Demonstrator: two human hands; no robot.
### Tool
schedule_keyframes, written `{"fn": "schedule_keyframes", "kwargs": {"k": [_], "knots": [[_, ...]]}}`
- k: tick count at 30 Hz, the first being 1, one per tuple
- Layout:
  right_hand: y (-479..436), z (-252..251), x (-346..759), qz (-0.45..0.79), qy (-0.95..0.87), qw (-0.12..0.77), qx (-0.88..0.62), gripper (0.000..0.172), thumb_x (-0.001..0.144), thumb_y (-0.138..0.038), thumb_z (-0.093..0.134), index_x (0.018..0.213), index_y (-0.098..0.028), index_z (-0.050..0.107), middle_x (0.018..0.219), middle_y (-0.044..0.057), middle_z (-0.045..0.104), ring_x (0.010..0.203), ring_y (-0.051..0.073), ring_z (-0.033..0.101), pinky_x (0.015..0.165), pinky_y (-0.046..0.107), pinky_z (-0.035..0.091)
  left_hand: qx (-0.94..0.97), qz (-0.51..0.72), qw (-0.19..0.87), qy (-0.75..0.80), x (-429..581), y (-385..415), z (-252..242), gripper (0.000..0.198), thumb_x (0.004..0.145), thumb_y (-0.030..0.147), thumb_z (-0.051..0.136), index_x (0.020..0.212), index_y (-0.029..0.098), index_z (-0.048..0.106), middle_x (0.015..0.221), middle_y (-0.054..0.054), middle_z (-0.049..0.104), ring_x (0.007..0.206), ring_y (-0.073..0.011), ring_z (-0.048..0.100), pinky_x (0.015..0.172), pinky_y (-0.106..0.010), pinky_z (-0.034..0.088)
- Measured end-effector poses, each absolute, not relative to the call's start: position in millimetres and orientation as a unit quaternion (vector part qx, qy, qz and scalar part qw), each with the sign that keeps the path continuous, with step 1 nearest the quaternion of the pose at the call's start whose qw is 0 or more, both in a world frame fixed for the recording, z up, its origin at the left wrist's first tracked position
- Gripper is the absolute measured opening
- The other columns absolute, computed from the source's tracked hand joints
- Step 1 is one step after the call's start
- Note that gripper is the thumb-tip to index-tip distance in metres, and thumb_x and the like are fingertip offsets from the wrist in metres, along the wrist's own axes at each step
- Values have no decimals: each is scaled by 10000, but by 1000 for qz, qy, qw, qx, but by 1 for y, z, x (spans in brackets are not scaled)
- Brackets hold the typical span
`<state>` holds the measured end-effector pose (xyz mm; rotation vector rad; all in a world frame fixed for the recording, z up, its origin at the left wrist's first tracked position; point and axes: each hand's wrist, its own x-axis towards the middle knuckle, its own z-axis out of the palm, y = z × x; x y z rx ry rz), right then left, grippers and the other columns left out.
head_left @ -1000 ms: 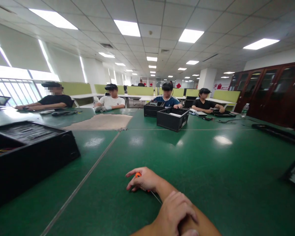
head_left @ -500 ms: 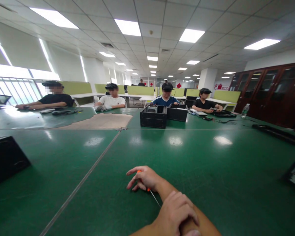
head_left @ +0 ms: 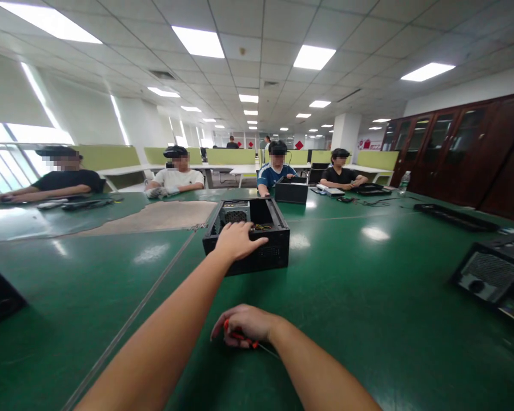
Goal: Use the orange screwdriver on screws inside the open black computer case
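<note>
My left hand (head_left: 239, 240) reaches forward to a black computer case (head_left: 278, 251), its fingers hooked over the near rim and the thumb out along the front. The case lies on the green table, open at the top, with a metal power supply (head_left: 235, 212) and some cables inside. Closer to me, my right hand (head_left: 246, 326) rests low over the table, its fingers curled around the orange handle of a screwdriver (head_left: 240, 338). The thin metal shaft points back under my right wrist. The screwdriver's tip is hidden.
Across the table a co-worker in blue (head_left: 277, 171) has one hand near the case's far side. A second black case (head_left: 291, 191) stands before them. Another opened case (head_left: 488, 277) is at right, a dark panel (head_left: 454, 217) behind it. A black box (head_left: 0, 297) sits at left.
The computer case has moved across the table toward me. My left hand has left my right forearm and reached forward onto the case's rim. My right hand still holds the screwdriver.
</note>
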<state>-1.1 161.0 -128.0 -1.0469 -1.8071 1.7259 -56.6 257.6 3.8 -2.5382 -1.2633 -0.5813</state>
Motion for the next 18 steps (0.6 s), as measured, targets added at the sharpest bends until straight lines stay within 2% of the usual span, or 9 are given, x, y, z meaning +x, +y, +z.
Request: {"fn": "schedule_keyframes", "kwargs": {"k": [3, 6, 8, 9, 12, 15, 17, 18], "knots": [[132, -114, 14, 578, -680, 191, -409, 124, 877, -170, 524, 987, -183, 579, 604, -73, 509, 464, 91, 460, 422, 179, 356, -862, -158, 129, -465, -67, 270, -5, 703, 765, 733, 599, 1056, 99, 689, 1017, -203, 722, 991, -396, 668, 849, -456, 487], [87, -83, 49, 528, -716, 191, -414, 251, 819, -275, 701, 1018, -207, 565, 705, -67, 551, 565, 88, 499, 468, 163, 369, -854, -164, 153, -470, -77, 242, -17, 718, 784, 796, 520, 993, 132, 696, 963, -178, 732, 932, -386, 681, 780, -434, 486], [51, -55, 81, 525, -734, 215, -374, 279, 855, -314, 700, 1073, -212, 559, 780, -48, 588, 625, 88, 525, 523, 163, 404, -857, -179, 172, -452, -87, 212, -20, 661, 778, 789, 544, 921, 160, 687, 915, -138, 731, 903, -359, 682, 769, -415, 478], [33, -39, 97, 537, -732, 242, -342, 284, 871, -314, 701, 1090, -203, 558, 835, -27, 616, 666, 90, 548, 569, 171, 438, -860, -188, 179, -439, -92, 194, -21, 628, 770, 780, 569, 887, 171, 675, 888, -118, 726, 880, -342, 680, 762, -409, 474], [-11, 4, 139, 555, -678, 400, -268, 213, 928, -307, 673, 1087, -200, 580, 985, 31, 657, 828, 111, 613, 732, 221, 511, -869, -219, 184, -404, -110, 134, -27, 538, 729, 731, 660, 789, 196, 631, 780, -66, 691, 764, -298, 657, 709, -403, 465], [-26, 31, 159, 396, -675, 568, -254, 170, 929, -272, 684, 1088, -254, 624, 1036, 14, 664, 908, 130, 649, 790, 241, 540, -874, -264, 186, -362, -124, 65, -38, 479, 684, 667, 735, 697, 216, 574, 668, -20, 629, 630, -252, 607, 605, -372, 435], [-21, 39, 159, 265, -686, 608, -299, 245, 930, -235, 684, 1162, -286, 624, 1072, 8, 675, 948, 131, 660, 825, 236, 540, -883, -292, 189, -316, -128, 20, -45, 453, 754, 652, 692, 705, 222, 558, 647, 4, 610, 595, -220, 593, 576, -351, 424], [-17, 40, 155, 217, -698, 595, -334, 288, 936, -227, 675, 1208, -292, 608, 1098, 9, 676, 973, 130, 658, 848, 236, 533, -888, -297, 191, -294, -129, 0, -47, 398, 824, 601, 653, 733, 223, 564, 654, 15, 612, 599, -202, 598, 579, -337, 428]]}}
